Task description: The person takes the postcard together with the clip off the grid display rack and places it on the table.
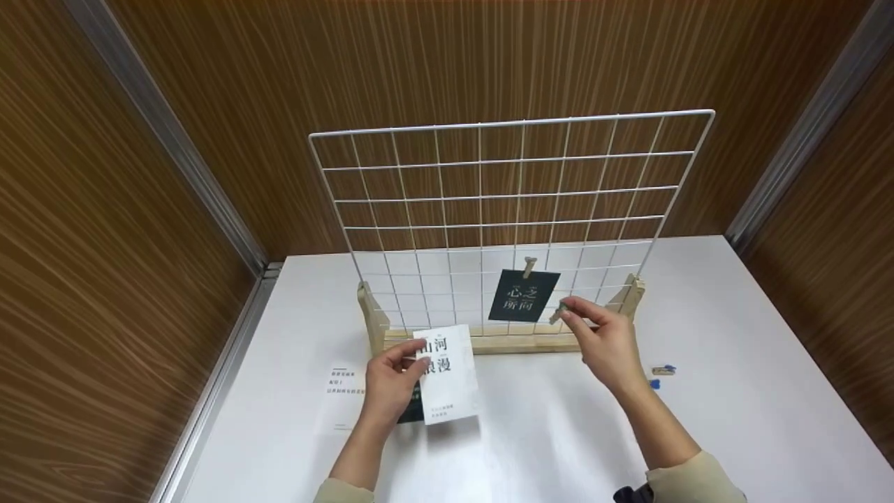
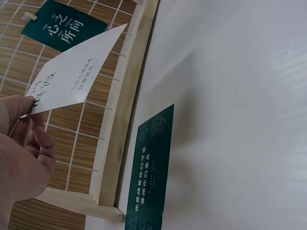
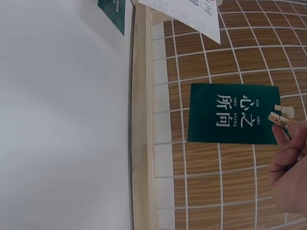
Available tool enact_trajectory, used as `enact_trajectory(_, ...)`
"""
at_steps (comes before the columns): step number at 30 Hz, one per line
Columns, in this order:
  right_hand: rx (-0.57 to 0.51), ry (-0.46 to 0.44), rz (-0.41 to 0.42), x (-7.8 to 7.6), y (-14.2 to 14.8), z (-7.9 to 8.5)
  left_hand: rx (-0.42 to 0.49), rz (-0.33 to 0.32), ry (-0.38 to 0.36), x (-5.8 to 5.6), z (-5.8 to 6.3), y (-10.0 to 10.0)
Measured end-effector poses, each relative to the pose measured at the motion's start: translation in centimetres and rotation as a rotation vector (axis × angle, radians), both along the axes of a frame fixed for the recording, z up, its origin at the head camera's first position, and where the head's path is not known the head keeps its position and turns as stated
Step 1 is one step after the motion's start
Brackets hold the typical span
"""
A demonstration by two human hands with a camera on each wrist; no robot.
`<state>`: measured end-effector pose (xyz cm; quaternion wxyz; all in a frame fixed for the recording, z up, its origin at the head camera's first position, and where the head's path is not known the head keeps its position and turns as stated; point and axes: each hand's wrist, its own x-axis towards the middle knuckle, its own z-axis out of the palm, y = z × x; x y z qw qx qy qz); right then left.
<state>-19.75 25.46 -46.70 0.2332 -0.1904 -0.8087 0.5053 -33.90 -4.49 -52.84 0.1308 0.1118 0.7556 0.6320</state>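
My left hand pinches a white card with dark Chinese characters by its left edge, in front of the grid's lower left. Between the thumb and index finger of my right hand is a small wooden clothespin, just right of a hanging dark green card. Another wooden clothespin fastens that green card to the white wire grid. Below the left hand, a second green card lies on the table, partly covered by the white card in the head view.
A wooden base with upright side supports holds the grid. On the white table, a white printed card lies at left. A clothespin with a blue ornament and another blue piece lie at right. Wood-grain panels stand around.
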Motion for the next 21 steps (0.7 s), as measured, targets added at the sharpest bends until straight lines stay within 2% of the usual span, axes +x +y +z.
enact_trajectory(11, -0.033, 0.015, -0.055, 1.6, 2.0, -1.1, -0.001, 0.001, -0.006, 0.2, -0.7, 0.3)
enact_trajectory(21, -0.025, -0.029, -0.116, 3.2, 3.6, -2.4, 0.005, -0.018, -0.044, 0.5, -0.9, 0.3)
